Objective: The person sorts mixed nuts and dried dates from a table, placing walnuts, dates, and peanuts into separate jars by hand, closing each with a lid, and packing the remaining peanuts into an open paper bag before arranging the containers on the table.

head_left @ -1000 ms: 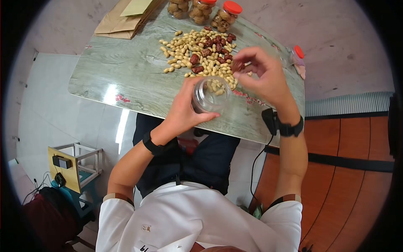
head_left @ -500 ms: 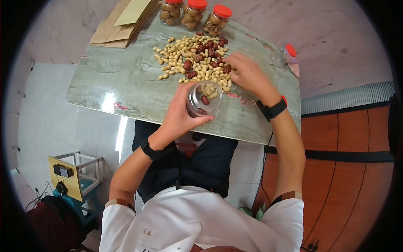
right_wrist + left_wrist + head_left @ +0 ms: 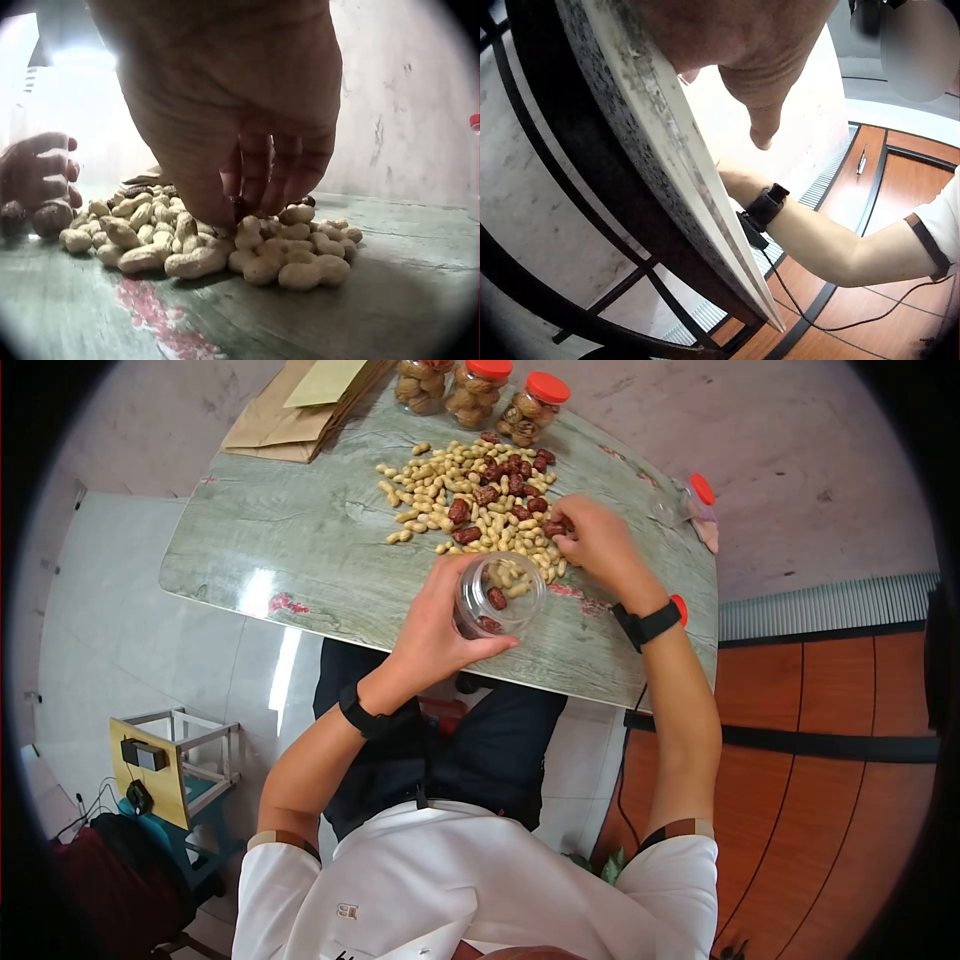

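My left hand (image 3: 435, 625) grips a clear jar (image 3: 522, 622), its open mouth facing up. Two dried red dates (image 3: 496, 598) show inside it, and the jar stands in front of a heap of unshelled peanuts (image 3: 430, 495) dotted with more red dates. At the heap's right edge, my right hand (image 3: 600, 545) pinches a red date (image 3: 554, 529) with thumb and fingers. In the right wrist view those fingers reach down among the peanuts (image 3: 196, 262), partly hiding the date. The left wrist view shows my left hand (image 3: 742, 45) above the table edge, the jar out of sight.
Three jars of walnuts (image 3: 528, 422) with red lids stand behind the heap. Brown paper bags (image 3: 275, 425) lie at the back left. Another red-lidded clear jar (image 3: 680, 503) is at the far right edge, and a red lid (image 3: 680, 610) lies beyond my right wrist.
A second ago my right hand was raised with a red date, and no dates showed in the jar. Dates then appeared inside it, and the hand moved to the heap, where it pinches another.
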Action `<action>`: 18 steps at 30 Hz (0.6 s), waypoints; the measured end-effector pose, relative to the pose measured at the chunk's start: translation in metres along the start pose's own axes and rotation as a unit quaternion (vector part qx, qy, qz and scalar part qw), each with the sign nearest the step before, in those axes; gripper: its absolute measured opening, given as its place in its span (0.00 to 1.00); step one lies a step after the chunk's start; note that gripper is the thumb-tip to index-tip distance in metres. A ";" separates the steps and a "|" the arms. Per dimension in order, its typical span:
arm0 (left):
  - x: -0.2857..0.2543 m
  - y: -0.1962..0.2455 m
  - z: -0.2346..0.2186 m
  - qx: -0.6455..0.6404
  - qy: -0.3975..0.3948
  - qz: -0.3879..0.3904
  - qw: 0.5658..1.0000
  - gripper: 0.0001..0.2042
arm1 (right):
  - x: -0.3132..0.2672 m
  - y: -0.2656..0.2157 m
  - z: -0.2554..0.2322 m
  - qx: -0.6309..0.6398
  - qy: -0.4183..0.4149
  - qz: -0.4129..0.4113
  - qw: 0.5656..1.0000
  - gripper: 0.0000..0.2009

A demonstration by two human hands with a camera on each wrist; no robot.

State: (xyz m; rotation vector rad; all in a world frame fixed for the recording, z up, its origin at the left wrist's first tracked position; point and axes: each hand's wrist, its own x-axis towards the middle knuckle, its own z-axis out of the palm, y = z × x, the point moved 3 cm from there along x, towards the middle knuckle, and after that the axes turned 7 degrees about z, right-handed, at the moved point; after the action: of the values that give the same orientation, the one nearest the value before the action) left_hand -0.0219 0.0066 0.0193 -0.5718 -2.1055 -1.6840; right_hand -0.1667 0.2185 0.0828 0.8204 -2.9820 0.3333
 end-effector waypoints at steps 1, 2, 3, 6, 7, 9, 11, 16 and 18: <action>0.001 0.003 -0.001 0.009 -0.001 0.009 1.000 0.47 | -0.002 0.001 -0.008 0.043 0.019 0.003 0.999 0.09; 0.002 0.006 -0.002 0.018 -0.002 0.017 1.000 0.47 | -0.004 -0.004 -0.017 0.085 0.036 0.006 0.996 0.08; 0.002 0.006 -0.003 0.018 0.001 0.013 1.000 0.47 | -0.007 -0.012 -0.025 0.085 0.032 0.003 0.996 0.08; 0.002 0.003 0.000 0.004 -0.004 0.011 1.000 0.47 | -0.025 -0.044 -0.064 0.195 0.057 0.045 0.978 0.08; 0.002 0.001 0.001 -0.009 -0.001 0.003 1.000 0.47 | -0.031 -0.058 -0.072 0.239 0.048 -0.019 0.970 0.10; 0.000 -0.001 0.004 -0.026 -0.005 -0.008 1.000 0.47 | -0.043 -0.082 -0.081 0.284 0.040 -0.075 0.955 0.11; 0.002 -0.001 0.003 -0.045 0.017 0.011 0.999 0.45 | -0.047 -0.105 -0.080 0.252 0.005 -0.139 0.958 0.12; 0.000 0.002 -0.001 -0.005 0.007 0.005 1.000 0.46 | -0.019 -0.059 -0.063 0.216 0.023 -0.015 0.976 0.13; 0.000 0.002 0.001 -0.002 -0.003 0.008 1.000 0.47 | 0.013 -0.013 -0.044 0.195 0.056 0.049 0.978 0.14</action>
State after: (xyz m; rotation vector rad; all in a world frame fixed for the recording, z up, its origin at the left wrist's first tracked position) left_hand -0.0210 0.0076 0.0206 -0.5944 -2.0972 -1.6800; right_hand -0.1720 0.2104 0.1295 0.6493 -2.8937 0.9588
